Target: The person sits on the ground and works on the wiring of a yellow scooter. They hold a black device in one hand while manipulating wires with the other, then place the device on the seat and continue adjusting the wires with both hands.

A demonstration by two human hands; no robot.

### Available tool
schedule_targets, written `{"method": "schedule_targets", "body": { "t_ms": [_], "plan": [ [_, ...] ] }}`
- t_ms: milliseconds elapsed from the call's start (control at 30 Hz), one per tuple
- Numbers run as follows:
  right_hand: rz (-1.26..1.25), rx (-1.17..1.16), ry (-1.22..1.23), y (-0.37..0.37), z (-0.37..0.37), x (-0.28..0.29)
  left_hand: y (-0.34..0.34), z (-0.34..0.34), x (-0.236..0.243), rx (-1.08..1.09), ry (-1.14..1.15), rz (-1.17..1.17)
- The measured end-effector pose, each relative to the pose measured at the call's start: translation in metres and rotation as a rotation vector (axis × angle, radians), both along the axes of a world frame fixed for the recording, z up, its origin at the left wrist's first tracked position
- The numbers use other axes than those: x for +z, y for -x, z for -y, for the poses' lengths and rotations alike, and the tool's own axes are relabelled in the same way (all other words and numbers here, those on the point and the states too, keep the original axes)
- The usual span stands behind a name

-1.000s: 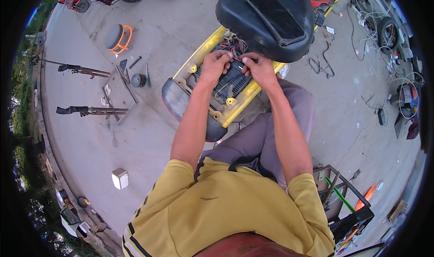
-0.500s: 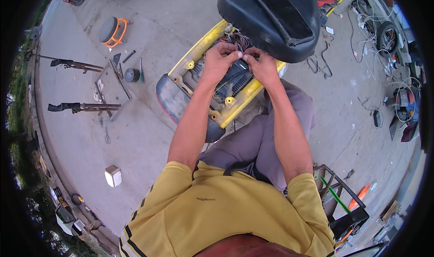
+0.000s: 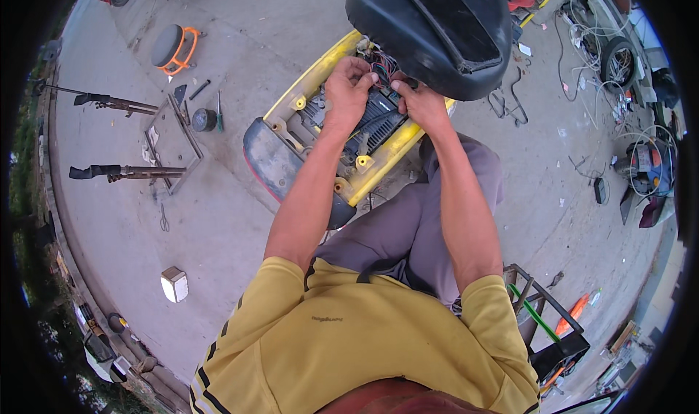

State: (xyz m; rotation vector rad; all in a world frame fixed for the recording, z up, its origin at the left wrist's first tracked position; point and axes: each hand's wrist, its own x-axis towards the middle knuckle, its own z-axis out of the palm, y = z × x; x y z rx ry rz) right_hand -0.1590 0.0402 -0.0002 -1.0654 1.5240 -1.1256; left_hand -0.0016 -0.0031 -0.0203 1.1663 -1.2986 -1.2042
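Beneath the raised black seat (image 3: 433,32), a bundle of thin coloured wires (image 3: 383,64) lies inside a yellow scooter body (image 3: 393,154). My left hand (image 3: 348,93) is closed at the left of this bundle, thumb and fingers pinched on a wire. To the right of the wires my right hand (image 3: 422,107) is closed too, its thumb against its forefinger; what sits in that pinch is too small to make out. A small gap parts the two hands. Just below them is a black finned box (image 3: 378,119), partly covered by my left hand and wrist.
At the left, an upturned metal frame (image 3: 175,148) lies near a round dark tin (image 3: 204,120) and a screwdriver (image 3: 219,112). An orange-legged stool (image 3: 173,50) stands farther off. Loose hoses and a tyre (image 3: 621,61) crowd the right side. A metal-framed stand (image 3: 546,312) is beside my right elbow.
My hands have moved slightly apart; their fingertips were together over the wires before. The whole scene has shifted a little to the left in view.
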Motion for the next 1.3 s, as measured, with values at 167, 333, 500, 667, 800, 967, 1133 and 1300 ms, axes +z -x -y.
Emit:
{"method": "schedule_targets", "body": {
  "t_ms": [167, 333, 500, 667, 800, 967, 1133, 1300],
  "plan": [
    [-0.048, 0.010, 0.027, 0.001, -0.002, 0.002, -0.006, -0.006, 0.016, -0.096, -0.195, 0.109],
    [-0.090, 0.004, 0.028, -0.003, -0.005, 0.005, -0.004, -0.004, 0.006, -0.056, 0.151, 0.274],
    [-0.082, 0.020, 0.026, -0.004, -0.007, 0.006, -0.006, 0.003, -0.010, -0.051, 0.118, 0.190],
    [-0.123, 0.013, 0.084, -0.003, -0.005, -0.007, -0.008, 0.000, 0.002, -0.089, -0.075, 0.146],
    [-0.304, 0.028, 0.095, -0.002, -0.002, -0.017, -0.011, 0.003, -0.006, -0.113, -0.001, 0.199],
    [-0.409, 0.062, 0.173, -0.002, -0.001, -0.018, -0.011, 0.005, -0.012, -0.120, 0.062, 0.217],
    [-0.447, 0.038, 0.207, -0.009, -0.008, 0.002, -0.011, 0.004, -0.004, -0.131, 0.057, 0.290],
    [-0.397, 0.036, 0.071, -0.008, -0.004, -0.004, -0.009, 0.002, -0.002, -0.119, 0.043, 0.221]
  ]
}}
